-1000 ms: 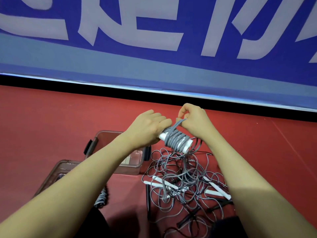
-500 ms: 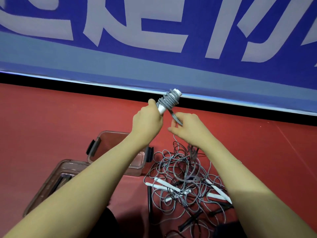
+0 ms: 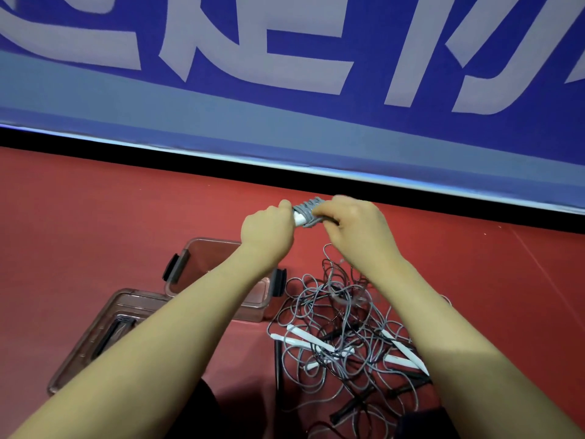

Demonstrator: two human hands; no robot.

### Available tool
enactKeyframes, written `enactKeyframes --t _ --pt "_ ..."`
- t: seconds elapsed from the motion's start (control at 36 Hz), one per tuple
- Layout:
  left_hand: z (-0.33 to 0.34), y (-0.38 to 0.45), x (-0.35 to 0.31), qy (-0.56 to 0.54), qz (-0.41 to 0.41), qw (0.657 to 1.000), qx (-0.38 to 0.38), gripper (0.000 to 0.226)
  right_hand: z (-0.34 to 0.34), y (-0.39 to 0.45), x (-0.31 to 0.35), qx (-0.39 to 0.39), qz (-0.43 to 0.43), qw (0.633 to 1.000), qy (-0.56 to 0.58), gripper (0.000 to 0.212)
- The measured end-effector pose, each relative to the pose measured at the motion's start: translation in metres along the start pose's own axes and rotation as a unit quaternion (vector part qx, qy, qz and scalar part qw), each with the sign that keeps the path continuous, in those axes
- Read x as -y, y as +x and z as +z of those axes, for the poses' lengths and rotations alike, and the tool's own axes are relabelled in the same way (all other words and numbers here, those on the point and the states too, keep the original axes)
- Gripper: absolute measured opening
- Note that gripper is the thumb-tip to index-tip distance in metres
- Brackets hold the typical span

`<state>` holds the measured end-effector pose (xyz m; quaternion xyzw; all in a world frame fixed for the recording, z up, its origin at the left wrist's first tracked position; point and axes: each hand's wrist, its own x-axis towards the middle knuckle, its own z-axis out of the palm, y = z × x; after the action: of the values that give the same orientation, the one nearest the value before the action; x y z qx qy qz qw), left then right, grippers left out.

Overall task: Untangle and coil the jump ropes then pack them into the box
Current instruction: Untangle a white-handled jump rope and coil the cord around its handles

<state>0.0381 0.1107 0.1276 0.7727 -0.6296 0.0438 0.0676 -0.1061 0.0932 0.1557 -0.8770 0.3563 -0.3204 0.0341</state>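
Both hands meet above the red floor [image 3: 95,217], just short of the blue banner [image 3: 285,128] at 12 o'clock. The left hand [image 3: 267,231] is curled round the white handles of a jump rope bundle [image 3: 305,213], and the right hand [image 3: 354,228] has its fingers curled over the grey cord wound on the same bundle. Below the right wrist, at 5 o'clock, lies the tangled pile of ropes [image 3: 342,340], grey and black cords with white and black handles. At 7 o'clock from the hands sits the clear storage box [image 3: 218,258] with dark clips, its lid [image 3: 95,337] lying beside it at 8 o'clock.
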Motion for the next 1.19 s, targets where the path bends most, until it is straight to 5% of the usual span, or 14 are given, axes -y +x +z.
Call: enactKeyframes --t 0.14,0.39,0.53,0.67,0.78,0.92,1.03,1.19 --pt "-0.001 -0.002 -0.005 0.072 0.092 0.993 0.008 0.026 0.002 0.006 0.0 -0.072 0.19 0.965 0.169 0.021" --pt "-0.011 -0.012 -0.011 0.152 0.245 0.957 0.009 0.018 0.002 0.007 -0.02 0.002 0.289 0.954 0.081 0.029" --pt "-0.012 -0.015 -0.006 0.039 0.373 0.916 -0.142 0.028 -0.002 0.009 -0.027 0.076 0.29 0.949 0.098 0.029" --pt "-0.009 -0.014 0.0 -0.062 0.414 0.881 -0.221 0.028 -0.007 0.01 -0.026 0.122 0.261 0.951 0.109 0.009" --pt "-0.015 -0.015 -0.002 -0.134 0.381 0.884 -0.235 0.017 -0.002 0.011 -0.032 0.141 0.275 0.945 0.107 0.024" --pt "-0.026 -0.016 -0.01 -0.29 0.175 0.929 -0.151 0.033 0.007 0.004 -0.03 0.154 0.233 0.954 0.11 0.023" --pt "-0.026 -0.01 -0.015 -0.293 0.085 0.943 -0.133 0.035 0.003 0.001 -0.022 0.14 0.199 0.961 0.128 0.033" --pt "-0.015 -0.001 -0.014 -0.313 0.024 0.942 -0.114 0.025 0.009 0.001 -0.011 0.21 0.174 0.953 0.132 0.02"
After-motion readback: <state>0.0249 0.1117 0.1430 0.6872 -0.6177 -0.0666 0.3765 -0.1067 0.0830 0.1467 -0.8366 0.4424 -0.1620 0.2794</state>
